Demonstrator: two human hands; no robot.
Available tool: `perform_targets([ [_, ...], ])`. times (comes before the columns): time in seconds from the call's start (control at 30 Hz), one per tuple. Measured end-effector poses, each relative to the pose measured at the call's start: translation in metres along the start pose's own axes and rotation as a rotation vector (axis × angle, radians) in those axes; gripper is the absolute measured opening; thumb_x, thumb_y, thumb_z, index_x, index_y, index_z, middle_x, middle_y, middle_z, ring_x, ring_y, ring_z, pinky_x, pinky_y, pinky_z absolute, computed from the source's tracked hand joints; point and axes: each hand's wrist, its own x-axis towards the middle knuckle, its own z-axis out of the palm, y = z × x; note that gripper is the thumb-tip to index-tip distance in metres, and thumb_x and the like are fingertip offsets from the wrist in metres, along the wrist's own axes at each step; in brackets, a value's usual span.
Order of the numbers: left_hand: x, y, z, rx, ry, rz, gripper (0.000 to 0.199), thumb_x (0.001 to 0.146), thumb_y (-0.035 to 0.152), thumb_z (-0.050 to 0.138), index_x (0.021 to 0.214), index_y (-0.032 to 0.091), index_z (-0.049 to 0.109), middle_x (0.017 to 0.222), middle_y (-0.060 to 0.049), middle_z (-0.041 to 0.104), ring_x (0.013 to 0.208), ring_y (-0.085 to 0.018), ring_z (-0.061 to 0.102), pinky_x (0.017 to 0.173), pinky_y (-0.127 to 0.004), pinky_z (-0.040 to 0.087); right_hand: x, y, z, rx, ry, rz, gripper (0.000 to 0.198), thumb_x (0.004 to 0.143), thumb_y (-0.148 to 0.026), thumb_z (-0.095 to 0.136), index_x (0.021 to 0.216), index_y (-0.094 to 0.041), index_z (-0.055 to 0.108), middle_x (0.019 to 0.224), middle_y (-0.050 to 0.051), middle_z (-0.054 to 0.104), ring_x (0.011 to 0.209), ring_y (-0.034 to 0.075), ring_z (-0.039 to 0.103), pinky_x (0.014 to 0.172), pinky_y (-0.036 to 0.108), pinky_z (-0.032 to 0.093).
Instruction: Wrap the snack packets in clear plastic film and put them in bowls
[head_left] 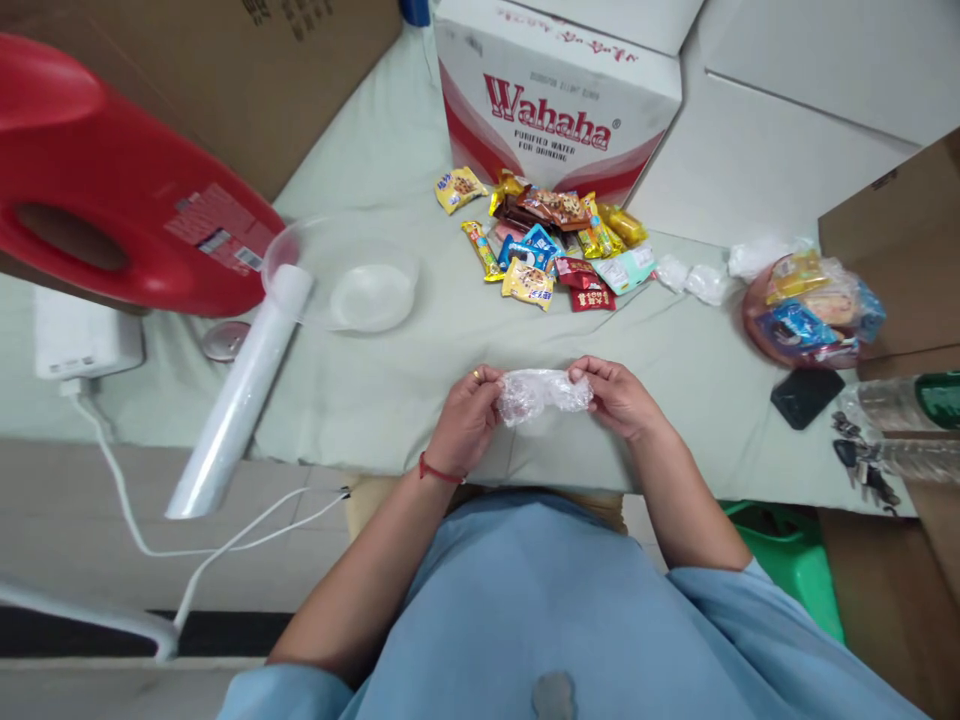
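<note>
Wahaha carton point(559, 125): landmark; white and red, standing on the cloth-covered table point(397, 400).
Clear film point(545, 396): a crumpled piece drawn out between two hands, on the wearer's side of the carton and well apart from it.
Left hand point(469, 415): thumb and fingers pinching the film's left end (a red cord point(441, 472) circles the wrist), in front of the carton.
Right hand point(616, 397): thumb and forefinger pinching the film's right end, likewise in front of the carton.
Snack packets point(529, 283): a loose heap just before the carton's front face, in yellow, blue, red and brown wrappers.
Reddish bowl point(756, 325): right of the carton and nearer the wearer, filled with wrapped snacks.
Clear tub point(373, 295): left of the carton, nearer the wearer.
White roll point(240, 400): lying aslant, farther left of the carton than the tub, its near end past the table's edge.
</note>
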Motion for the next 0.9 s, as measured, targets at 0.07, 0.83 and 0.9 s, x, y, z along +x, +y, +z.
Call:
perform_targets([
  [0.07, 0.002, -0.004, -0.001, 0.065, 0.076, 0.031, 0.027, 0.066, 0.034, 0.076, 0.074, 0.021, 0.054, 0.067, 0.007, 0.051, 0.06, -0.009, 0.045, 0.056, -0.022, 0.038, -0.006, 0.0, 0.0, -0.133, 0.246, -0.185, 0.041, 0.082, -0.061, 0.08, 0.087, -0.022, 0.069, 0.071, -0.001, 0.057, 0.059, 0.013, 0.044, 0.055, 0.028, 0.037],
  [0.83, -0.001, -0.017, -0.015, 0.32, -0.01, 0.141, 0.035, 0.077, 0.05, 0.081, 0.081, 0.02, 0.063, 0.077, 0.003, 0.062, 0.071, -0.013, 0.057, 0.075, -0.029, 0.051, -0.004, 0.013, 0.038, -0.086, 0.073, -0.184, 0.039, 0.078, -0.059, 0.085, 0.087, -0.023, 0.07, 0.083, -0.001, 0.068, 0.074, 0.014, 0.058, 0.071, 0.028, 0.05],
  [0.9, -0.001, -0.012, -0.018, 0.194, -0.031, 0.11, 0.039, 0.073, 0.051, 0.084, 0.081, 0.021, 0.061, 0.079, 0.003, 0.062, 0.076, -0.014, 0.059, 0.078, -0.029, 0.054, -0.004, 0.007, 0.034, 0.011, 0.097, -0.138, 0.044, 0.073, -0.06, 0.089, 0.086, -0.024, 0.067, 0.088, 0.0, 0.07, 0.079, 0.015, 0.062, 0.074, 0.029, 0.054],
])
